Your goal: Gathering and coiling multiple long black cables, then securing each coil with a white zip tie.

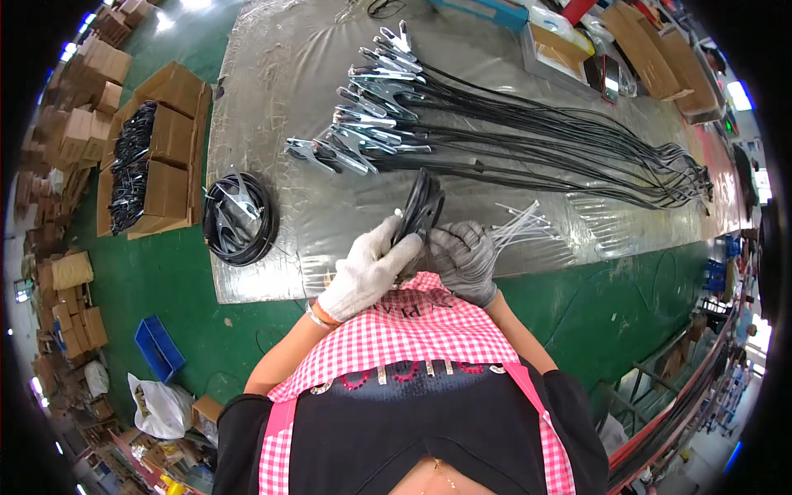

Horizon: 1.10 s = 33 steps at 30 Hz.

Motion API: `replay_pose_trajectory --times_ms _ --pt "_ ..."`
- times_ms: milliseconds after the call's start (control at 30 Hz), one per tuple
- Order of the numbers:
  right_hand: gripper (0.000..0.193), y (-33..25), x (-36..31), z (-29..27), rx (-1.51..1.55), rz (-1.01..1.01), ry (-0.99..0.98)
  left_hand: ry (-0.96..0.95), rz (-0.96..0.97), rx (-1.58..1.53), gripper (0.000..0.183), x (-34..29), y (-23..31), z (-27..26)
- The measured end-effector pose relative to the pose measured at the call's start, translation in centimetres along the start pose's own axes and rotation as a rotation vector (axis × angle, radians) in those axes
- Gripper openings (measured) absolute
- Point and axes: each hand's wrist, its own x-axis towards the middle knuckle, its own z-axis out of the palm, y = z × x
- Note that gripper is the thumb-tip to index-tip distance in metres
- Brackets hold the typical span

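My left hand (372, 266), in a white knit glove, is closed around a coil of black cable (421, 203) held upright at the table's near edge. Against the coil's right side is my right hand (463, 257) in a grey glove, its fingers curled; the coil partly hides what they grip. A small white tip, possibly a cable tie end, shows by the left fingers. White cable ties (520, 224) lie fanned out just right of my right hand. Beyond the coil, several long black cables (528, 136) stretch across the table, with silver metal clamps (363, 124) at their left ends.
A finished-looking round coil of black cable with clamps (216, 239) rests at the table's left corner. Cardboard boxes (169, 136) of black coils stand left of the table (272, 107). An open carton (544, 49) and a phone (610, 78) are at the far right. A blue bin (159, 348) sits on the floor.
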Motion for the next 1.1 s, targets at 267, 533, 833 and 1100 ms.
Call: replay_pose_trajectory --times_ms 267,533,833,1100 --pt "0.024 -0.6 2.6 -1.8 0.072 -0.080 0.089 0.114 0.104 0.032 0.025 0.1 0.5 0.5" --pt "0.060 -3.1 4.4 -2.2 0.904 0.563 0.143 0.215 0.130 -0.223 0.047 0.6 -1.2 2.0" --pt "0.053 -1.2 4.7 -2.6 0.820 0.582 -0.208 0.220 0.098 -0.337 0.049 0.6 -1.6 1.9" --pt "0.046 -1.8 5.2 -2.0 0.860 0.576 -0.148 0.141 0.108 -0.156 0.045 0.3 -1.8 1.9"
